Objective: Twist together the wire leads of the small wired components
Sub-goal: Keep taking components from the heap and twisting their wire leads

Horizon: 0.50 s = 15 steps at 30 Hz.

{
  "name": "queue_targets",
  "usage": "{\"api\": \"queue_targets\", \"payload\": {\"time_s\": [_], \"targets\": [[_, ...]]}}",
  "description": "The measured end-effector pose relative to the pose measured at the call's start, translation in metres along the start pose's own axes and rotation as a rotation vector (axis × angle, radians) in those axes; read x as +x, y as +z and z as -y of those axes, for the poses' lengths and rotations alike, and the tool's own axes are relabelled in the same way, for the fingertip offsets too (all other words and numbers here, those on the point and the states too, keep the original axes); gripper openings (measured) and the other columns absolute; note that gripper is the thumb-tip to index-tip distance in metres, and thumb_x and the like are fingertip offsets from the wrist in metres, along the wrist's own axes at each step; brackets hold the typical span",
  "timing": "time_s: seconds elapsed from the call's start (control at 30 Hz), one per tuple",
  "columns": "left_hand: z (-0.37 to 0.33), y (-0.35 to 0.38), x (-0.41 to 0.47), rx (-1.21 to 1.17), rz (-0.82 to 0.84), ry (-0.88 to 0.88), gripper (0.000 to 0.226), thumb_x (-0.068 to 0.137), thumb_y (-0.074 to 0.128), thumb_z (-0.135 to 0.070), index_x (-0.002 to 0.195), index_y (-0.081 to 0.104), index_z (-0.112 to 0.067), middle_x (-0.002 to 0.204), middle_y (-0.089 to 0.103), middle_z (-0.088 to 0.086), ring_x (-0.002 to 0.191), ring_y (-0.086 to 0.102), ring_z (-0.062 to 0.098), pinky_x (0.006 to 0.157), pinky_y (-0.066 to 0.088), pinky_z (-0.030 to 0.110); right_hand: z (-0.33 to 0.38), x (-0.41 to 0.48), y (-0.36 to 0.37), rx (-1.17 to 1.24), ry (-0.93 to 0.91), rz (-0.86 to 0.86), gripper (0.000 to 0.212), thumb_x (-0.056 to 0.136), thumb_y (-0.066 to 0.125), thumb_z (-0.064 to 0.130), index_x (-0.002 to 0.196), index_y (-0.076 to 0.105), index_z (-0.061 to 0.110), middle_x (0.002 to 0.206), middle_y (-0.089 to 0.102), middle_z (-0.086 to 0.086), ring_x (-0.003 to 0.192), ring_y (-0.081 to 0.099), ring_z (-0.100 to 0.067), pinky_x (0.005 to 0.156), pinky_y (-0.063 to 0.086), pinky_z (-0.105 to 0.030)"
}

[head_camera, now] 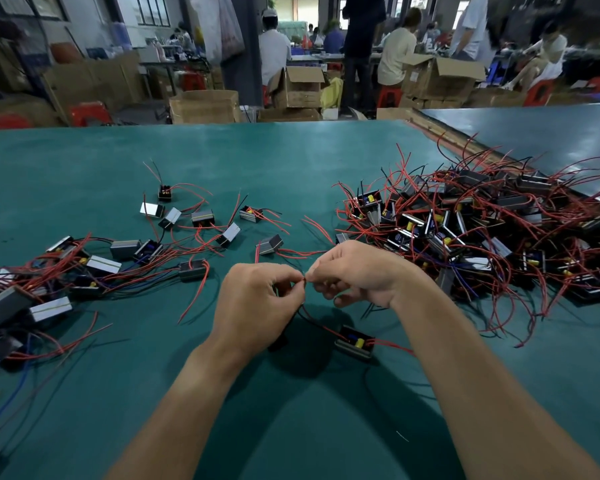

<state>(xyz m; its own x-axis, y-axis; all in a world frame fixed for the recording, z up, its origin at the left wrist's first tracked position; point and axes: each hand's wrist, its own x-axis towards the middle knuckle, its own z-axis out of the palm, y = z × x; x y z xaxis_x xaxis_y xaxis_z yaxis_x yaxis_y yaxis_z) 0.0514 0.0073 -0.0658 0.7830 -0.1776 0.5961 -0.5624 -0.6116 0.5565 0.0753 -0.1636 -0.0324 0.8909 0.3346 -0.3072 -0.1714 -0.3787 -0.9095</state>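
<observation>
The tabletop is a smooth green mat with a dull sheen. The components look like black plastic with glossy metallic sides; their leads wear smooth red insulation.

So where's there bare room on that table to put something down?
Bare: the far strip of the table between its back edge and the scattered components, and the near patch outside the right forearm. Crowded: the right pile, the left cluster, and the middle, where the left hand and right hand pinch wire leads.

Green table strewn with wired components.
</observation>
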Motion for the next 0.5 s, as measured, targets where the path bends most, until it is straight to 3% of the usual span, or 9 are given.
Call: {"api": "queue_targets", "payload": {"time_s": [0.17, 0.27, 0.33, 0.5], "targets": [[-0.001, -0.009, 0.008, -0.585, 0.195, -0.477, 0.017, 0.078, 0.072, 0.001, 0.066, 0.075, -0.011, 0.047, 0.052, -0.004, 0.041, 0.038, 0.005, 0.041, 0.029, 0.015, -0.003, -0.004, -0.006, -0.030, -0.353, 0.012, 0.016, 0.089, 0.068, 0.007, 0.075, 0.069, 0.014, 0.063, 0.063, 0.002, 0.056, 0.055, -0.007, 0.055, 0.047, -0.020], [-0.004, -0.018, 0.010, -0.838, 0.334, -0.669, 0.007, 0.065, 0.072, -0.003, 0.063, 0.074, -0.009, 0.048, 0.051, 0.004, 0.037, 0.037, 0.008, 0.039, 0.024, 0.015, -0.003, -0.007, -0.007, 0.016, -0.480, 0.075, 0.017, 0.085, 0.071, 0.006, 0.075, 0.073, 0.019, 0.065, 0.067, 0.004, 0.057, 0.057, -0.006, 0.057, 0.050, -0.019], [-0.005, -0.022, 0.009, -0.922, 0.427, -0.722, 0.010, 0.054, 0.075, -0.001, 0.060, 0.072, -0.008, 0.046, 0.049, 0.002, 0.035, 0.039, 0.007, 0.038, 0.028, 0.012, -0.001, -0.008, -0.006, 0.019, -0.509, 0.128, 0.017, 0.083, 0.072, 0.005, 0.075, 0.074, 0.020, 0.066, 0.068, 0.004, 0.057, 0.058, -0.006, 0.057, 0.051, -0.019], [-0.005, -0.025, 0.008, -0.956, 0.604, -0.694, 0.012, 0.065, 0.065, -0.009, 0.054, 0.066, -0.010, 0.044, 0.040, -0.004, 0.036, 0.030, 0.006, 0.039, 0.025, 0.014, -0.002, -0.010, -0.007, 0.046, -0.521, 0.162, 0.017, 0.080, 0.073, -0.003, 0.077, 0.073, 0.014, 0.072, 0.069, -0.007, 0.060, 0.058, -0.012, 0.059, 0.051, -0.020]]}}
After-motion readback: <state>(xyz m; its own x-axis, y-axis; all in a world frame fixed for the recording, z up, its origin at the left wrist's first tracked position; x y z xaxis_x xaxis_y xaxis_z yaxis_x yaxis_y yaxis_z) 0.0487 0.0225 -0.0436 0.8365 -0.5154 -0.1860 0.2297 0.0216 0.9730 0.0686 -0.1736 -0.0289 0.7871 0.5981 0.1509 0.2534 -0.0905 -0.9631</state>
